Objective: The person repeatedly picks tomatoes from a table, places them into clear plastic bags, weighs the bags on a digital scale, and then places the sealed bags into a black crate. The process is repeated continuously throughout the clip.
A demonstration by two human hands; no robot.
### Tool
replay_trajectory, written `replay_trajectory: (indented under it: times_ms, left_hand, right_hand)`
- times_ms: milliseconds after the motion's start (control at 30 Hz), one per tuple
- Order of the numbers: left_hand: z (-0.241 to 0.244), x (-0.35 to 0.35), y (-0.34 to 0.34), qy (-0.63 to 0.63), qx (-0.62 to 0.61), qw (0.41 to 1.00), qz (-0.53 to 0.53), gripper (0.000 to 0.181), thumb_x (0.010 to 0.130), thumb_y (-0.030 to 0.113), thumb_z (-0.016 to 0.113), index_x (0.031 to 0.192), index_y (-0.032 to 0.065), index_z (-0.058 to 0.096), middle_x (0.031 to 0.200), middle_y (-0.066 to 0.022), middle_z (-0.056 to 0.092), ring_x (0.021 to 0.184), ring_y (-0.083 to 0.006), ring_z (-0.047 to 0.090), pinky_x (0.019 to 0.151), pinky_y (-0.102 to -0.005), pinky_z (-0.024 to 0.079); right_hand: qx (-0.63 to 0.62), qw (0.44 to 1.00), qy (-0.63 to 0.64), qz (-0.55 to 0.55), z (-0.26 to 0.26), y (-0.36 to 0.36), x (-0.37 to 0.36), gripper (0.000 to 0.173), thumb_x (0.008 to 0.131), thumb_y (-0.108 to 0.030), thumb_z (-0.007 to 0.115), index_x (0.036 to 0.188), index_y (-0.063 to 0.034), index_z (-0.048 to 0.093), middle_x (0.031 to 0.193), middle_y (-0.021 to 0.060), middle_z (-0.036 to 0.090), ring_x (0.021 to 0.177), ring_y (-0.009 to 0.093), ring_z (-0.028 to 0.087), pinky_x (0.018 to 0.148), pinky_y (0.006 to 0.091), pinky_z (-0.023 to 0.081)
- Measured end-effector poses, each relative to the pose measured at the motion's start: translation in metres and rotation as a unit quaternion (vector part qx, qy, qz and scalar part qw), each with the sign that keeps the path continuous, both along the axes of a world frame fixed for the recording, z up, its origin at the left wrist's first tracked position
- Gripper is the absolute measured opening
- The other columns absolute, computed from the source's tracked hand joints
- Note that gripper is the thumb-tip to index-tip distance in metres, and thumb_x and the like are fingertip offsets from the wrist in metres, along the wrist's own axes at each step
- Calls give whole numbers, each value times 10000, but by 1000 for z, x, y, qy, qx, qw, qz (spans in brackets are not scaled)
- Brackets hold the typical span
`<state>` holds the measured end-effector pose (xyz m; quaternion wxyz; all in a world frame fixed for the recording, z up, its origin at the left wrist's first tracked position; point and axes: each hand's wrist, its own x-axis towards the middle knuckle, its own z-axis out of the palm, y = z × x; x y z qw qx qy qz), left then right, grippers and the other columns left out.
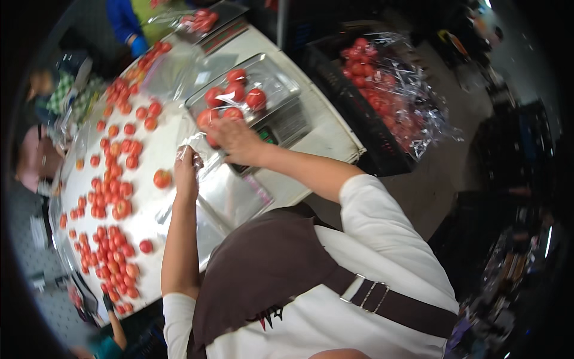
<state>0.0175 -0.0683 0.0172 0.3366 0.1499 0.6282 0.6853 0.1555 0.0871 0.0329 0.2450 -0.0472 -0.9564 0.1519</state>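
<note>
A steel tray (pixel 278 83) rests on a scale (pixel 289 123) and carries several red tomatoes (pixel 235 92), with clear plastic film over or around them. My right hand (pixel 235 139) lies on the tomatoes at the tray's near left corner, fingers spread across them; whether it grips one is hidden. To its left, my left hand (pixel 187 162) pinches the gathered edge of a clear plastic bag (pixel 184 139). A single tomato (pixel 162 178) lies on the white table (pixel 152 211) left of my left hand. Flat clear bags (pixel 237 193) are stacked below my hands.
Many loose tomatoes (pixel 110 193) spread along the table's left side. A black crate (pixel 354 112) of bagged tomatoes stands beyond the right edge. Another scale (pixel 224 36) with bagged tomatoes is at the top. Co-workers stand around the far side; one's blue-gloved hand (pixel 139 45) is near tomatoes.
</note>
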Motion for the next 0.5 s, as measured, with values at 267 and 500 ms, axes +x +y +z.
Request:
replay_trajectory:
  times_ms: [267,500]
  left_hand:
    - [81,60,14,282,10,959,-30,166,984,134,481,966,-5,570,890,-52,577,825,-118,549,764,-261,458]
    - [7,76,-101,90,-133,987,24,150,960,144,519,926,7,570,793,-43,572,692,-109,526,664,-246,448]
  right_hand:
    - [-284,941,176,-57,25,93,-19,186,891,-153,587,1022,-62,683,907,144,691,821,270,667,751,345,524]
    - [-585,736,288,-184,191,210,112,154,932,-203,562,993,-79,629,664,-24,522,521,72,452,453,246,366]
